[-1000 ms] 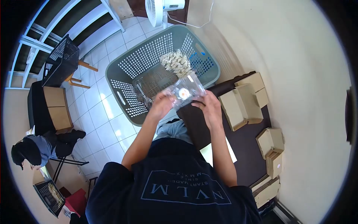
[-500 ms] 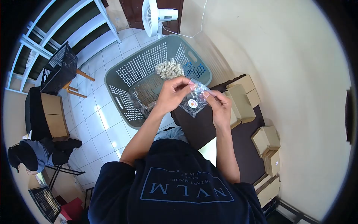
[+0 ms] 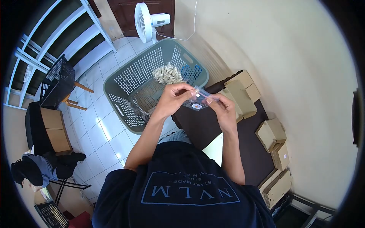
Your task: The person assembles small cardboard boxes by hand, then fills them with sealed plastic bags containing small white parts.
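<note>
A small clear plastic bag with a round white sticker is stretched between my two hands over the edge of the dark table. My left hand pinches the bag's upper left edge between thumb and fingers. On the other side, my right hand pinches its right edge. Behind my left hand is a large grey-green basket, with a pile of packed beige pieces and some clear plastic bags inside it.
Open cardboard boxes line the dark table along the right wall. A white fan stands beyond the basket. Another person sits at the far left, near a black crate and white shelving.
The bag has tilted and its lower part looks foreshortened now. Both hands keep their pinch and sit slightly lower in view. The camera view has shifted a little.
</note>
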Available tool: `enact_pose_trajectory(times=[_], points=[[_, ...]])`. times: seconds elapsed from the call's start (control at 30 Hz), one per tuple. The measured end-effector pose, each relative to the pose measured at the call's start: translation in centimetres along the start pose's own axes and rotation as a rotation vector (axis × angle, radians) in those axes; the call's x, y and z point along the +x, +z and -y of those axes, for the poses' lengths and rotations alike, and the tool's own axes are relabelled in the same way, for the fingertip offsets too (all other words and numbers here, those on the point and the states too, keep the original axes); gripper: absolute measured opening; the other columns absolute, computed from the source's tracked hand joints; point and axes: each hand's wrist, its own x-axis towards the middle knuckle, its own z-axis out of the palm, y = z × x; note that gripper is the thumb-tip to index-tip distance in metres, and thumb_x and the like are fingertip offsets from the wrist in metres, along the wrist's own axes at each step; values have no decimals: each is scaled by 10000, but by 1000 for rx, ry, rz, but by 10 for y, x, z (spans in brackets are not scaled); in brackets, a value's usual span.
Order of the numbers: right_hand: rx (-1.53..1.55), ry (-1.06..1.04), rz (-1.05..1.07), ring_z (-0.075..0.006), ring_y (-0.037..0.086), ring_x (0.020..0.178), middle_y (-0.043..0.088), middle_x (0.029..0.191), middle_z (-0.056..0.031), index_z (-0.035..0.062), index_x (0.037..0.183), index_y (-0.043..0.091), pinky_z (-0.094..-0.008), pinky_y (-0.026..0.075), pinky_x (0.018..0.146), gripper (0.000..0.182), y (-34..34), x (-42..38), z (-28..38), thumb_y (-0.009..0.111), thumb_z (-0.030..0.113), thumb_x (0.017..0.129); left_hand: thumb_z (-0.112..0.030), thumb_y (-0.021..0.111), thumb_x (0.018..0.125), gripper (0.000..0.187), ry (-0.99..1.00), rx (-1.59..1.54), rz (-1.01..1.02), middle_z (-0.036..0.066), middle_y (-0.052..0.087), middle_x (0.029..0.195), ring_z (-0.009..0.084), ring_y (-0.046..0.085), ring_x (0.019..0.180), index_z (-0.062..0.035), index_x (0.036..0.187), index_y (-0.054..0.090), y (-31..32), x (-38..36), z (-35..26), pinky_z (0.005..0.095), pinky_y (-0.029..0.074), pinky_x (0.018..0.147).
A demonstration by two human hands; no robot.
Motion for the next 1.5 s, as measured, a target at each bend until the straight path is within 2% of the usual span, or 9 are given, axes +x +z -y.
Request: enact_pose_trajectory(times=[0.17,0.27,0.4,0.47,0.53,0.87,0.93,1.03,1.5], points=[[-214,-44,-2,-60,556,683,669,774,-41,-35,880,705,-223,431,623,96,0,3,25,651,43,899,-43,654,893,78,247,88,72,11,635,759,69,536,674,23,852,665,10,1,-19,232,426,621],[-284,-118,1,-46,525,648,664,758,-42,-29,870,711,-217,401,581,93,2,8,35,661,46,893,-56,625,909,95,160,400,-6,27,635,788,72,537,720,23,872,663,10,7,-38,227,422,643],[-224,-193,-36,-36,506,625,660,750,-36,-26,877,715,-210,381,558,88,5,11,48,661,41,892,-76,627,906,125,261,87,136,16,603,762,69,512,706,22,831,644,9,15,-52,239,391,622],[-207,-203,-22,-41,517,637,662,756,-37,-29,885,714,-211,393,569,87,3,11,50,659,38,893,-66,619,906,128,166,288,25,26,603,775,75,514,730,30,825,640,8,17,-60,244,396,647],[-192,-222,-12,-45,529,649,663,763,-38,-33,893,712,-211,406,580,87,4,14,56,656,34,895,-58,612,908,120,336,96,263,38,609,798,87,519,739,34,842,648,6,19,-68,248,401,656],[-102,-320,20,-62,556,683,677,793,-63,-60,928,690,-206,432,605,91,7,13,104,652,18,899,-65,648,888,110,468,451,-71,34,625,779,77,525,693,23,822,657,31,22,-106,234,388,603],[-213,-344,-29,-71,572,699,681,794,-71,-60,926,686,-213,442,631,94,8,14,114,650,23,901,-60,625,905,118,476,129,296,42,632,802,88,536,702,23,828,658,24,22,-112,244,403,620],[-141,-413,20,-89,594,719,682,797,-84,-66,923,682,-223,459,661,115,9,13,129,647,43,909,-117,654,900,150,404,220,9,15,627,719,55,505,650,11,824,665,35,30,-116,224,388,591],[-31,-429,-48,-118,629,734,682,791,-98,-62,930,683,-244,491,687,157,12,20,139,645,89,920,-101,586,953,143,495,157,56,51,635,841,95,603,761,32,960,639,53,22,-141,238,473,668]])
